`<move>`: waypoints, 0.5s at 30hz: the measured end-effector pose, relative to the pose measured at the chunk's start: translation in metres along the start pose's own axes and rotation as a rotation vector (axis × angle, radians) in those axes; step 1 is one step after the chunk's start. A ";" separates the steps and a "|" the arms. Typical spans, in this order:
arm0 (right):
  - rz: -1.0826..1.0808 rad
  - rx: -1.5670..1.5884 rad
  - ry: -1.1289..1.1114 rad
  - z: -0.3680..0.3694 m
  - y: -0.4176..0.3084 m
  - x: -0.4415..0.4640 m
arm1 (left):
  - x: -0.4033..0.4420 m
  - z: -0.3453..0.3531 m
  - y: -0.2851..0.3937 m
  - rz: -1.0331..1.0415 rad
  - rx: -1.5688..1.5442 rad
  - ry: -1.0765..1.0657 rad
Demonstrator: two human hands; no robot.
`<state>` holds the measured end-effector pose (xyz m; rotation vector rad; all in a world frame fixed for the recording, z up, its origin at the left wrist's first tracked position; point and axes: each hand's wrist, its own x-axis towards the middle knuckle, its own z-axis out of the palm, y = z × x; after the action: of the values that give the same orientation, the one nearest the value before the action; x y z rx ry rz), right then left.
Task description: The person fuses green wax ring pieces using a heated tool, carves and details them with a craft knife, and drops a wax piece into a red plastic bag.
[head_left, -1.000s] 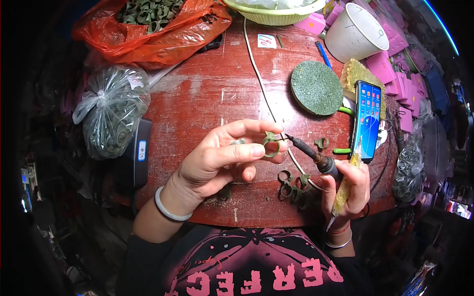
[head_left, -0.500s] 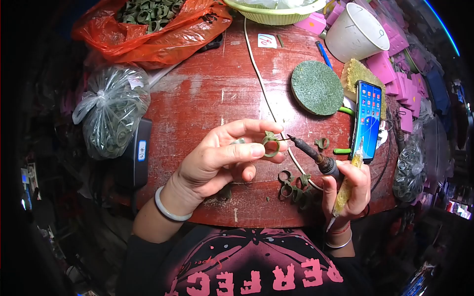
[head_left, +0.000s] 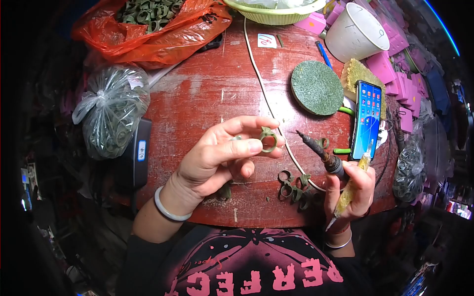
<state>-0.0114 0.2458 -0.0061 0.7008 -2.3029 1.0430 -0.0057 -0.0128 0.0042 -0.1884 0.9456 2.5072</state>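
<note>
My left hand (head_left: pixel 224 155) pinches a small green ring (head_left: pixel 268 141) between thumb and fingers above the red table. In my right hand (head_left: pixel 353 195) is a dark, pen-like tool (head_left: pixel 323 156) with a thin pointed tip, which is apart from the ring. The same hand also holds a yellow-wrapped tool (head_left: pixel 349 192) with pointed ends. Several loose green rings (head_left: pixel 295 190) lie on the table between my hands. One more ring (head_left: pixel 323 142) sits behind the dark tool, partly hidden by it.
A round green pad (head_left: pixel 316 88), a phone (head_left: pixel 366 121) and a white bucket (head_left: pixel 356 33) stand at the right. An orange bag (head_left: pixel 153 44) of green rings and a tied clear bag (head_left: pixel 114 113) are at the left. A white cable (head_left: pixel 261 81) crosses the table (head_left: pixel 197 98).
The dark tool's tip has moved right, away from the ring, along with my right hand. My left hand has shifted slightly left with the ring.
</note>
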 end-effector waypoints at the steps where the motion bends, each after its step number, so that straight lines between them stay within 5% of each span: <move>1: 0.000 0.000 0.000 0.000 0.000 0.000 | 0.000 0.000 0.000 0.014 0.002 0.017; 15: -0.130 -0.076 0.043 0.003 -0.001 0.001 | 0.002 0.004 -0.003 0.101 0.117 0.091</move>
<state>-0.0122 0.2432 -0.0068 0.7788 -2.2158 0.8984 -0.0057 -0.0070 0.0049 -0.2252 1.1615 2.5434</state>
